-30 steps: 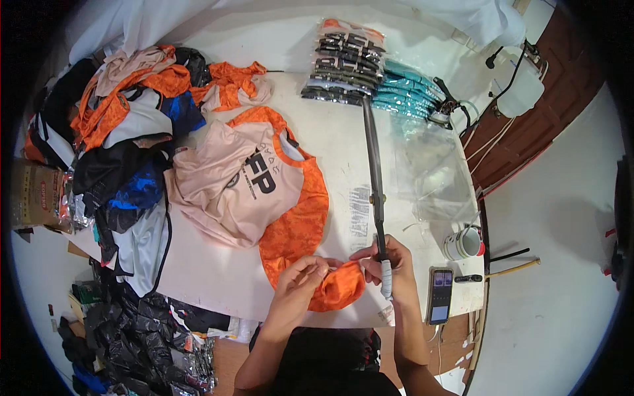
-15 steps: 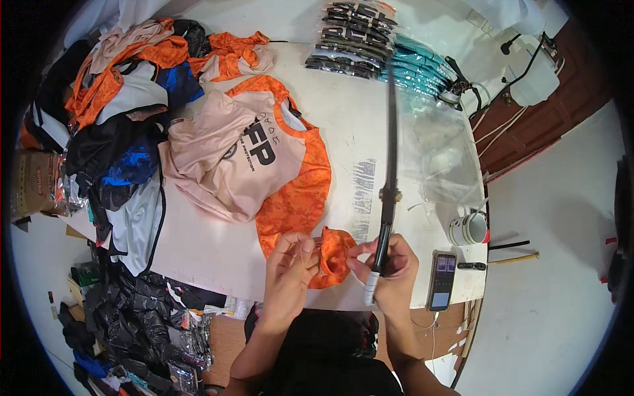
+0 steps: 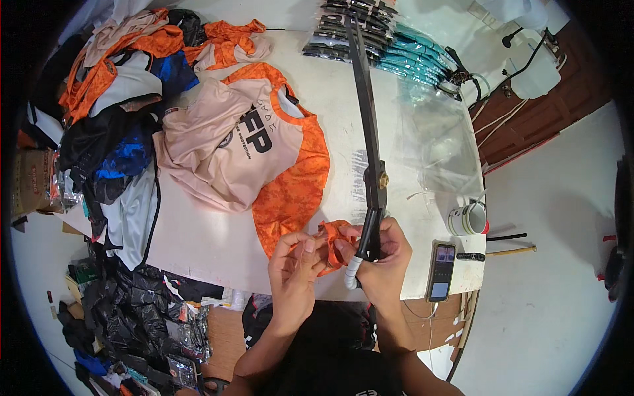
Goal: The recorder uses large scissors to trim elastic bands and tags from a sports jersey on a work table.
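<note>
A peach shirt with orange patterned sleeves [image 3: 228, 168] lies spread on the table, dark lettering on its chest. The end of its near sleeve [image 3: 337, 232] is bunched up between my hands. My left hand [image 3: 292, 274] pinches this sleeve end from the left with its fingertips. With my right hand [image 3: 388, 267] I grip a large pair of black scissors [image 3: 366, 112] by handles wrapped partly in grey tape. The thumb and fingertips of that hand also touch the sleeve end. The long blades point away from me, over the table, and look nearly together.
Garments [image 3: 125, 86] are heaped at the left, near a cardboard box [image 3: 32, 178]. Bagged packs [image 3: 343, 33] and teal packs [image 3: 419, 56] are stacked at the back. Clear plastic bags [image 3: 446, 145], a white mug [image 3: 465, 221] and a phone [image 3: 440, 270] lie along the right.
The scissors have swung, their tips moving left and their handles now closer to the sleeve. My right hand has shifted slightly left and up. The sleeve end is bunched smaller.
</note>
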Tool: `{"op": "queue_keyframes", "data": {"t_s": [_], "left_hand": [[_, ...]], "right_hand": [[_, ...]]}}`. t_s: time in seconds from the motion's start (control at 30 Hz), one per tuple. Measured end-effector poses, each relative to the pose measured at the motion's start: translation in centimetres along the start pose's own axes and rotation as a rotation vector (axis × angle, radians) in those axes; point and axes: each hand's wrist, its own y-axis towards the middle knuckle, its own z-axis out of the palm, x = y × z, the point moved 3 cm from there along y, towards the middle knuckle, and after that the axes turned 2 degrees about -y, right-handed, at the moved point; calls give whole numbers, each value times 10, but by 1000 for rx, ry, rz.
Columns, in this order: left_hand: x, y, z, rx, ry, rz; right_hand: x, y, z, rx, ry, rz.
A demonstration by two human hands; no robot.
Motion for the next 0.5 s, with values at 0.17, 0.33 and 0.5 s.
{"op": "queue_keyframes", "data": {"t_s": [0.17,0.33,0.5], "left_hand": [[4,7,-10,23,95,1],[-4,20,-6,-69,-301,-193],[-23,38,1,-20,-354,-51]], "right_hand": [[-4,2,0,103,97,57],[-6,-7,-19,54,46,39],[-5,-16,-38,393,313,190]]}}
